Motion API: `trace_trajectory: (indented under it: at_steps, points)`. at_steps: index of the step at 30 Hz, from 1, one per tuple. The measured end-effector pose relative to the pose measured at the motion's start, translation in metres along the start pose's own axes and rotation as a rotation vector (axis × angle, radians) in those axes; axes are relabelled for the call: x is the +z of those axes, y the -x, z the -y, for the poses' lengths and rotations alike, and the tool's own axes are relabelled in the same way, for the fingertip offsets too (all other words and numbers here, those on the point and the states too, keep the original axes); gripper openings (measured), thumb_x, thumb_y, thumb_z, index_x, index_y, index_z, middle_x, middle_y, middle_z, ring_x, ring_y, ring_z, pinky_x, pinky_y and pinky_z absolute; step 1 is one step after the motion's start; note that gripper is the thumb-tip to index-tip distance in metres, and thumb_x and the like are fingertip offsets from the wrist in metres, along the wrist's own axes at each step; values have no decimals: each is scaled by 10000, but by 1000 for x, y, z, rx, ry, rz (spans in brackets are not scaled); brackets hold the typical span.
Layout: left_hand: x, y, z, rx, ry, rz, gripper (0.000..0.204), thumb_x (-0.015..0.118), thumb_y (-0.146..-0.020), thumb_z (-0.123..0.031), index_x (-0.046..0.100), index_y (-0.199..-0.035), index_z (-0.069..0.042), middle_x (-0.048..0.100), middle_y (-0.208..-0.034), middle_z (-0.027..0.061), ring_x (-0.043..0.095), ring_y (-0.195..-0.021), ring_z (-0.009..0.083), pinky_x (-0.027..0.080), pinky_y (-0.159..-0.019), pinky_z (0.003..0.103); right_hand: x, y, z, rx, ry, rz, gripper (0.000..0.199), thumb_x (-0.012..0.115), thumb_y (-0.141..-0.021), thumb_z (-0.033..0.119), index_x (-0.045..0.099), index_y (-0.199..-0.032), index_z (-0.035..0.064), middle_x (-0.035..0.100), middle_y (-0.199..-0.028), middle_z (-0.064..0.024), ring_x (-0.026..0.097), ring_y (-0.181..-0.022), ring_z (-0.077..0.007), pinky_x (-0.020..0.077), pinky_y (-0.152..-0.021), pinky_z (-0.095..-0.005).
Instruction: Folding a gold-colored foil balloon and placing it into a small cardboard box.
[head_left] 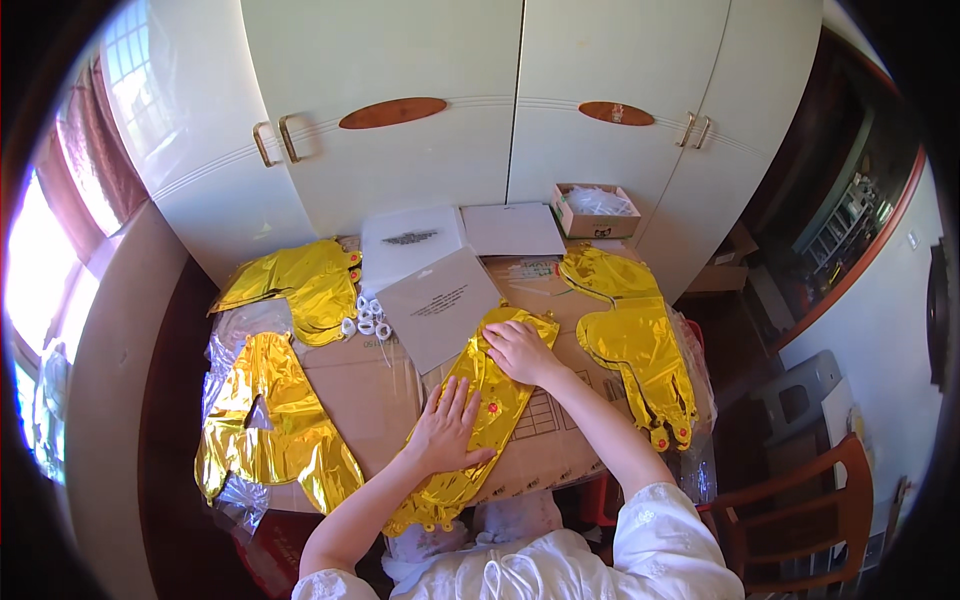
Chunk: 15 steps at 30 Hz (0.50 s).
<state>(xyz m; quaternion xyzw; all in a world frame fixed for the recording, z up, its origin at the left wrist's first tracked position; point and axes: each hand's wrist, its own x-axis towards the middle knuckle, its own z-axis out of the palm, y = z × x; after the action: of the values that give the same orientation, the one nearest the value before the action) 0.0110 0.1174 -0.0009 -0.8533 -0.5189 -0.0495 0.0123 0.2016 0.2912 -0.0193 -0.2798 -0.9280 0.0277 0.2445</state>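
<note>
A long flat gold foil balloon (487,381) lies slantwise across the middle of the cardboard-covered table, its near end reaching the front edge. My left hand (447,430) rests flat on its lower half, fingers stretched out. Farther up the same balloon, my right hand (520,350) presses on the foil with fingers bent but apart. Red round spots show on the foil between the hands. A grey printed card (440,310) lies beside its far end. Neither hand lifts anything.
Flat gold balloons lie around: upper left (300,288), lower left with a triangular hole (270,425), and right (635,345). White ribbon coils (368,322) sit by the cards. A box of clear plastic pieces (597,212) stands before the cabinet (400,165); a wooden chair (800,510) is right.
</note>
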Motion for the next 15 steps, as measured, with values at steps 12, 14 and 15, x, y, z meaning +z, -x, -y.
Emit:
trace_trajectory:
  at_steps: [12, 14, 15]
  points:
    - [-2, -2, -1, 8, 15, -3, 993, 438, -845, -738, 363, -1453, 43, 308, -1510, 317, 235, -1446, 443, 150, -1179, 543, -1, -7, -2, -142, -52, -14, 347, 556, -891, 93, 657, -1218, 149, 602, -1214, -127, 582, -1131, -305, 477, -986, -404]
    - [-3, -2, -1, 9, 11, 2, 992, 438, -845, -737, 364, -1453, 43, 312, -1508, 317, 238, -1444, 444, 152, -1178, 544, -1, -7, -2, -113, -40, 9, 361, 560, -894, 105, 654, -1238, 163, 587, -1241, -127, 560, -1162, -309, 470, -1003, -406]
    - [-3, -2, -1, 9, 10, 2, 991, 439, -845, -737, 364, -1452, 43, 314, -1507, 316, 238, -1444, 444, 153, -1178, 544, -1, -7, -2, -83, -44, 20, 367, 563, -896, 111, 652, -1247, 165, 579, -1254, -127, 549, -1174, -310, 467, -1008, -408]
